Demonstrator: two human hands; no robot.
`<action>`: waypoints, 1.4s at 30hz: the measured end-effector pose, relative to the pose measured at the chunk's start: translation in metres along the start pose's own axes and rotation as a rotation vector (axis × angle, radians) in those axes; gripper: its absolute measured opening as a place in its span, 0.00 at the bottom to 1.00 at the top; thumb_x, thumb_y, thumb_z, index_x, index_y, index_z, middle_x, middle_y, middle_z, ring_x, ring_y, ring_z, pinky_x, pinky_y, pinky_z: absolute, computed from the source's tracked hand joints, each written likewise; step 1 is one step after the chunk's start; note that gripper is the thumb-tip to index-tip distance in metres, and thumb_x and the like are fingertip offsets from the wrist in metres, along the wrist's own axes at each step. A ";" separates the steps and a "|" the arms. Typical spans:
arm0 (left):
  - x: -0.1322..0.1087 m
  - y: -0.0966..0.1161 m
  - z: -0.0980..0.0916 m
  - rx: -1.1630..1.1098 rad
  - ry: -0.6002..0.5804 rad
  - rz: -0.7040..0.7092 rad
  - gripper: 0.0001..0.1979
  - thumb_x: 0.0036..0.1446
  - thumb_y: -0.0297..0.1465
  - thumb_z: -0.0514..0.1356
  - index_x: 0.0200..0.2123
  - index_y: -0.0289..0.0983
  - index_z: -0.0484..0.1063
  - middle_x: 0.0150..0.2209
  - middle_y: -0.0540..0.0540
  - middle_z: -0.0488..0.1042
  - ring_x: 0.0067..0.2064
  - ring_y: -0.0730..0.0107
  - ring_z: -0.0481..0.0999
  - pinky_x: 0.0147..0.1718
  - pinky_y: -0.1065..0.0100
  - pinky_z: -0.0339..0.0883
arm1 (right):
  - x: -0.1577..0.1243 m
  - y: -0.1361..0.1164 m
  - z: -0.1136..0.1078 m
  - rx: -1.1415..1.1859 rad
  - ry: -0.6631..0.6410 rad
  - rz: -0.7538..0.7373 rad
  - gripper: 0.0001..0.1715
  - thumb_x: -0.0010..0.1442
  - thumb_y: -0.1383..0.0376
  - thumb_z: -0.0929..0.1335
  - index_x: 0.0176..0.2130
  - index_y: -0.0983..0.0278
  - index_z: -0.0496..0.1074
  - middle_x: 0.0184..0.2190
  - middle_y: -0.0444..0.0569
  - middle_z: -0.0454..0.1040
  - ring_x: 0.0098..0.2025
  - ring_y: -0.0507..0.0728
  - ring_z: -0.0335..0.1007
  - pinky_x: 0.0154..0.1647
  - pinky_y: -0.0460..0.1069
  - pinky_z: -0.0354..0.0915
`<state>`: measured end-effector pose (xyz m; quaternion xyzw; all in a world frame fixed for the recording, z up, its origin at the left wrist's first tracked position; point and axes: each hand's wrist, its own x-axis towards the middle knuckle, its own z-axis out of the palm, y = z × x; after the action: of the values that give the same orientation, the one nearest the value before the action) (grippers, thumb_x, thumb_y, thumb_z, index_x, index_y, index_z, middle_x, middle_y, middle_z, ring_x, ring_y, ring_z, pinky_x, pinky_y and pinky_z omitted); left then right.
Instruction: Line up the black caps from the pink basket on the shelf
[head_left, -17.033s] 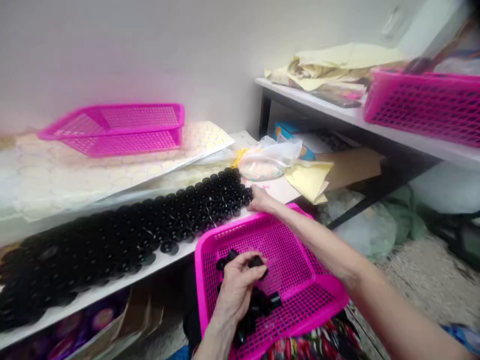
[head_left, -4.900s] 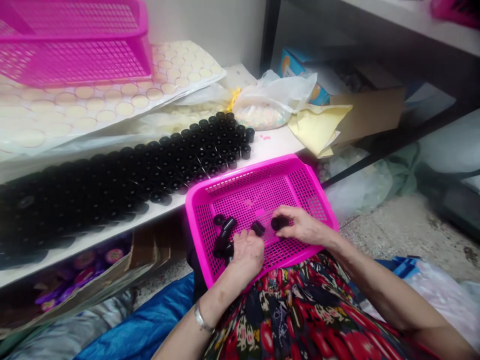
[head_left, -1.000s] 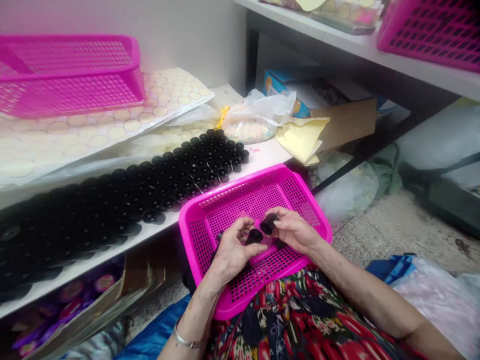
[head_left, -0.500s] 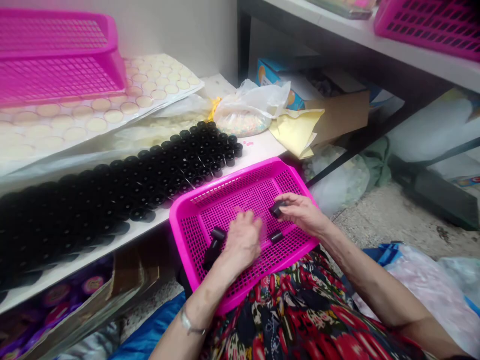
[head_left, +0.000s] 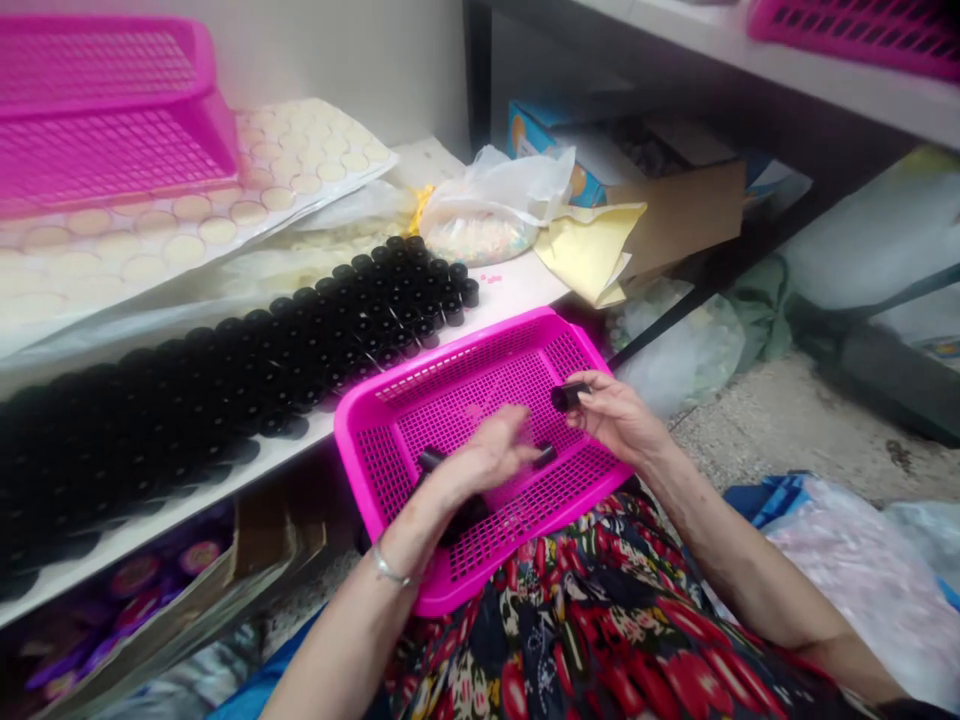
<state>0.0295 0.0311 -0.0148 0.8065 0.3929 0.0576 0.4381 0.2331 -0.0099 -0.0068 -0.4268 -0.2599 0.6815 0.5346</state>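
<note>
A pink mesh plastic basket [head_left: 450,370] rests on my lap against the shelf edge. My right hand [head_left: 619,415] pinches a small black cylinder [head_left: 568,397], hollow-looking at its end, over the basket's right side. Inside the basket, my left hand [head_left: 491,450] reaches rightward with its fingers apart, slightly blurred. Its fingertips are close to another black cylinder [head_left: 543,455] on the basket floor; whether they touch it I cannot tell. More black cylinders, one of them at the left [head_left: 430,459], lie partly hidden behind my left forearm.
Black cylinders [head_left: 300,340] stand in packed rows along the white shelf. Behind them are a sheet of round discs [head_left: 285,180] and a larger pink basket [head_left: 105,120]. A plastic bag [head_left: 480,225], yellow paper [head_left: 589,250] and a cardboard box [head_left: 675,215] lie at the back right.
My left hand has moved right, towards the loose cylinder at the right, with its fingers stretching out. The cylinder in my right hand has turned more sideways and risen slightly.
</note>
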 end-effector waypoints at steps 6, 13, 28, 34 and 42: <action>-0.069 0.000 -0.020 0.475 -0.352 -0.303 0.13 0.41 0.22 0.58 0.34 0.31 0.73 0.33 0.37 0.74 0.37 0.53 0.73 0.36 0.57 0.66 | 0.002 0.013 0.002 -0.107 -0.012 0.098 0.16 0.45 0.70 0.73 0.37 0.64 0.70 0.32 0.45 0.73 0.28 0.49 0.69 0.28 0.45 0.67; -0.049 -0.012 0.024 0.081 0.021 -0.338 0.20 0.50 0.30 0.57 0.47 0.31 0.65 0.37 0.39 0.73 0.35 0.62 0.73 0.35 0.63 0.66 | 0.001 0.021 0.010 -0.087 -0.002 0.132 0.17 0.44 0.69 0.73 0.37 0.65 0.70 0.31 0.45 0.73 0.25 0.48 0.69 0.27 0.44 0.67; -0.035 -0.018 0.028 0.147 -0.062 -0.317 0.10 0.50 0.32 0.54 0.27 0.35 0.73 0.24 0.46 0.71 0.29 0.67 0.72 0.30 0.69 0.61 | -0.001 0.033 0.007 -0.316 0.063 0.077 0.20 0.42 0.66 0.74 0.37 0.66 0.70 0.27 0.43 0.72 0.24 0.47 0.67 0.25 0.43 0.65; -0.030 0.001 0.056 0.144 -0.040 -0.333 0.09 0.46 0.25 0.56 0.34 0.32 0.71 0.32 0.40 0.73 0.36 0.59 0.73 0.35 0.64 0.64 | -0.004 0.033 0.008 -0.290 0.042 0.096 0.21 0.41 0.67 0.75 0.37 0.66 0.70 0.27 0.43 0.72 0.24 0.47 0.67 0.25 0.43 0.65; -0.037 0.006 0.030 -0.770 0.268 -0.284 0.11 0.40 0.28 0.64 0.31 0.34 0.69 0.27 0.52 0.69 0.28 0.75 0.68 0.31 0.72 0.63 | -0.007 0.031 0.007 -0.036 -0.122 0.186 0.18 0.45 0.68 0.73 0.39 0.64 0.71 0.30 0.45 0.73 0.27 0.50 0.69 0.28 0.46 0.67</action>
<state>0.0202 -0.0159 -0.0191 0.5073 0.5035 0.2432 0.6557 0.2115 -0.0252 -0.0263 -0.4166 -0.2634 0.7481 0.4443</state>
